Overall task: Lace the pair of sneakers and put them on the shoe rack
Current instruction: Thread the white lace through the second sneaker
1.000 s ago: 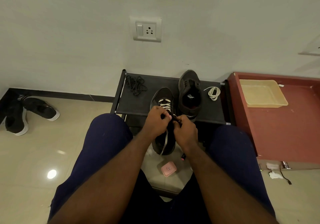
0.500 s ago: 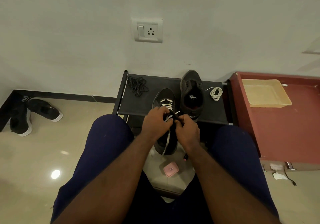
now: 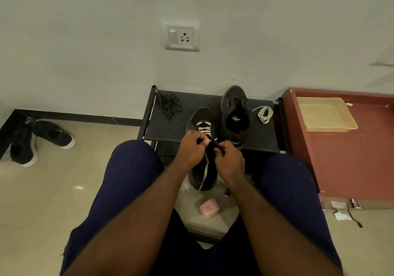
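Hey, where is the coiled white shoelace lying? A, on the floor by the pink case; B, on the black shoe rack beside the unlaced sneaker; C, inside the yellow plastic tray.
B: the coiled white shoelace lies on the black fabric shoe rack, right of the unlaced dark sneaker.

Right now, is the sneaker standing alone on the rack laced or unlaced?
Unlaced. The sneaker on the shoe rack shows no lace over its open tongue; a coiled white lace lies beside it.
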Demonstrator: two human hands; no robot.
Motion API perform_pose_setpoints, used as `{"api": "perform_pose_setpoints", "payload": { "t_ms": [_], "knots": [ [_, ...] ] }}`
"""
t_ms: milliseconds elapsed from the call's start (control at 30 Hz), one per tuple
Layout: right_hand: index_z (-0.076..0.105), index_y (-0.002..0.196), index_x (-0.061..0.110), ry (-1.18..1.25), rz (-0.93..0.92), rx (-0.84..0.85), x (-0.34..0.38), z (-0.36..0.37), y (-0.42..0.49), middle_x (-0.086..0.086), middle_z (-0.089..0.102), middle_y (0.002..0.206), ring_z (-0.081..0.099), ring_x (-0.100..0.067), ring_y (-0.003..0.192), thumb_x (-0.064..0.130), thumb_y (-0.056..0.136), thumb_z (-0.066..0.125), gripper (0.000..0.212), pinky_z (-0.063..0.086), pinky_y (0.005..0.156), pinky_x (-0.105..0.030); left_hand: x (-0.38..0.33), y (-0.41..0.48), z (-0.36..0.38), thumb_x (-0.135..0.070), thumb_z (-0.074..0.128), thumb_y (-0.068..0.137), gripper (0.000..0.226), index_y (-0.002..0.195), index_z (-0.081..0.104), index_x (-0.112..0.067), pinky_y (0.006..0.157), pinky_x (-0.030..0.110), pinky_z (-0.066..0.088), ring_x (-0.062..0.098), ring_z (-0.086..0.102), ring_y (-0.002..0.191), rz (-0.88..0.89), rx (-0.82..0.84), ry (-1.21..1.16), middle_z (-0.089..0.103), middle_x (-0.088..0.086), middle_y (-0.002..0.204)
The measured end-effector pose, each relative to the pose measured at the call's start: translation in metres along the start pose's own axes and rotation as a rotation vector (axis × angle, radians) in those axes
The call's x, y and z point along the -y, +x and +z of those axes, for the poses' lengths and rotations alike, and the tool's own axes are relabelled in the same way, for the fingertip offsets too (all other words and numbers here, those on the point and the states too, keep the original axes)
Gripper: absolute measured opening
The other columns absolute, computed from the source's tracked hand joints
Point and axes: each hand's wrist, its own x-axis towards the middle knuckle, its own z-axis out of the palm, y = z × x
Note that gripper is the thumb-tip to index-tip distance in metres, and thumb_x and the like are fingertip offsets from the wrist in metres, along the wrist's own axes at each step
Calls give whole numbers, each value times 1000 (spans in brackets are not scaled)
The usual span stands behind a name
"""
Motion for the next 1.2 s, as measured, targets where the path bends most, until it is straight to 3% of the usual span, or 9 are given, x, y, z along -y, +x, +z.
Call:
{"api": "perform_pose_setpoints", "payload": {
  "t_ms": [167, 267, 433, 500, 567, 633, 700, 800, 1200],
  "knots": [
    [63, 108, 25, 24, 15, 15, 2, -1, 2, 0, 70, 105, 65, -22, 98, 33, 97, 58, 14, 55, 88, -44, -17, 4, -21, -5, 54, 96, 20, 80, 62, -12, 76, 34, 46, 19, 57, 83, -235, -21, -543, 65, 10, 90],
    [63, 108, 24, 13, 16, 19, 3, -2, 2, -1, 70, 105, 65, -22, 97, 32, 98, 58, 14, 55, 87, -42, -24, 1, -36, -2, 52, 96, 22, 78, 64, -8, 71, 29, 49, 19, 61, 76, -192, -16, -600, 67, 14, 85],
    [59, 93, 25, 28, -29, 12, 1, -2, -2, -3, 70, 96, 66, -26, 91, 27, 93, 62, 3, 54, 79, -42, -26, -7, -51, -15, 44, 104, 28, 104, 66, 2, 71, 33, 59, 28, 73, 80, -199, 591, -764, 73, 21, 94],
    [59, 90, 25, 52, -59, -12, 1, -2, -4, -4, 70, 92, 66, -27, 87, 27, 91, 62, 3, 53, 76, -40, -28, -6, -50, -12, 47, 102, 23, 110, 65, -1, 69, 33, 61, 27, 73, 79, -227, 576, -908, 72, 20, 94],
    [64, 100, 19, 7, -70, -30, 2, -1, -3, -6, 71, 97, 66, -27, 92, 28, 93, 61, 12, 53, 79, -38, -24, -2, -47, -11, 53, 100, 16, 107, 66, -5, 59, 27, 58, 20, 71, 70, -213, 340, -760, 72, 18, 94],
    [65, 106, 16, -8, -68, -27, 2, 0, -2, -6, 72, 101, 66, -27, 96, 28, 94, 61, 17, 53, 83, -38, -8, 5, -39, -16, 64, 95, 11, 102, 69, -10, 65, 29, 58, 15, 68, 73, -135, 75, -246, 73, 12, 96],
    [65, 108, 17, -5, -70, -24, 2, 0, -2, -6, 72, 103, 66, -27, 97, 28, 93, 62, 19, 53, 85, -39, 7, 7, -29, -26, 73, 86, 24, 106, 70, -13, 82, 34, 57, 15, 67, 88, -112, 89, 135, 71, 1, 100],
    [64, 111, 18, -43, -73, 16, -1, 1, -2, -5, 71, 105, 66, -26, 98, 29, 90, 65, 24, 52, 82, -35, 12, 2, -14, -33, 74, 82, 26, 102, 69, -17, 81, 37, 56, 22, 67, 91, -115, 161, 357, 69, 2, 98],
    [63, 84, 19, 57, -115, -48, 0, -9, 6, 2, 64, 82, 60, -17, 79, 18, 95, 59, 11, 36, 62, -18, 18, 10, -16, -22, 68, 87, 11, 77, 73, -19, 69, 35, 59, 13, 67, 68, -162, -125, 126, 69, -1, 71]
  ]
}}
